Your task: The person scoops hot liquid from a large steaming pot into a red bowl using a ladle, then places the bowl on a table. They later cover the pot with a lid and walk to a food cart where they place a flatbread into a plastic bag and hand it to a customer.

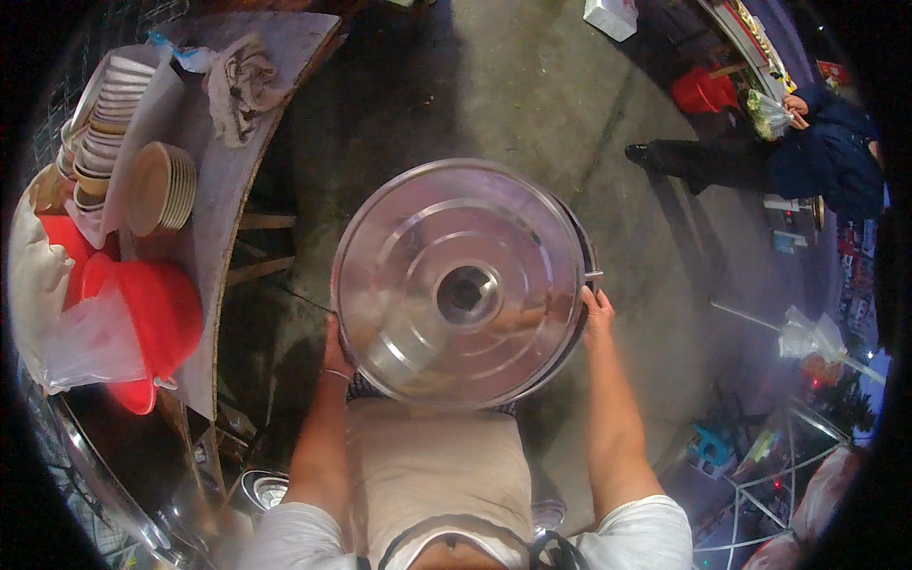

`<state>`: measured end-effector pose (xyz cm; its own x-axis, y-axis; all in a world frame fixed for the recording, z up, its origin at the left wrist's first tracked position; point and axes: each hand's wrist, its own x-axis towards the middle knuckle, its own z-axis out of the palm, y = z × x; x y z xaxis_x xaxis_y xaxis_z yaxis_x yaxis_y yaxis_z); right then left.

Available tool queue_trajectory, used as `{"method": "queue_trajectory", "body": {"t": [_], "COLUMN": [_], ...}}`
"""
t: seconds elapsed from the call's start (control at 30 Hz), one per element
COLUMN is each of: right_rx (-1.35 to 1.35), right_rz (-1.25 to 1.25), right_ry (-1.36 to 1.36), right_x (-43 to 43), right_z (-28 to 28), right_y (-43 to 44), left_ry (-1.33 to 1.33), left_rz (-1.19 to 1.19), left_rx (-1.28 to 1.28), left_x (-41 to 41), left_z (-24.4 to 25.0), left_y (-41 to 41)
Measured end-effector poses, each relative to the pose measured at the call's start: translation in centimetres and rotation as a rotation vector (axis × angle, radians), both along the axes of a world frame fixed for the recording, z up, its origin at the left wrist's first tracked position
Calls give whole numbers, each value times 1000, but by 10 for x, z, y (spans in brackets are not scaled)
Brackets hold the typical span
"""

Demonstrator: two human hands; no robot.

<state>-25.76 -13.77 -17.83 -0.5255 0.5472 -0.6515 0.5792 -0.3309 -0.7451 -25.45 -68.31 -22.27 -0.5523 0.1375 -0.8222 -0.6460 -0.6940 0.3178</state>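
Note:
A large round stainless steel lid with concentric ridges and a dark recessed centre fills the middle of the view. It rests slightly off-centre on a metal pot, whose rim shows along the right side. My left hand grips the left edge, its fingers mostly hidden beneath. On the right, my right hand holds the pot's side, just below a metal side handle. Both forearms reach forward, and the pot is held in front of my beige apron.
A table at left bears stacked bowls, plates, a crumpled cloth and a red plastic basin. A person holding a bag of greens stands at upper right. A white box lies on the concrete floor.

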Motion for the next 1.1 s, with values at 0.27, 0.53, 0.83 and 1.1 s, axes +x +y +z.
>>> {"method": "queue_trajectory", "body": {"t": [0.27, 0.53, 0.83, 1.1], "right_rx": [151, -147, -104, -14], "right_rz": [-48, -358, -460, -537], "right_ry": [-106, 24, 13, -18], "right_x": [58, 18, 34, 15], "right_z": [-40, -18, -76, -58], "right_y": [33, 13, 34, 20], "left_ry": [71, 36, 38, 29], "left_rz": [-23, -3, 29, 32], "left_rx": [38, 44, -84, -73], "left_x": [6, 3, -2, -5], "left_z": [-19, -11, 4, 4], "left_y": [-1, -1, 9, 14]}}
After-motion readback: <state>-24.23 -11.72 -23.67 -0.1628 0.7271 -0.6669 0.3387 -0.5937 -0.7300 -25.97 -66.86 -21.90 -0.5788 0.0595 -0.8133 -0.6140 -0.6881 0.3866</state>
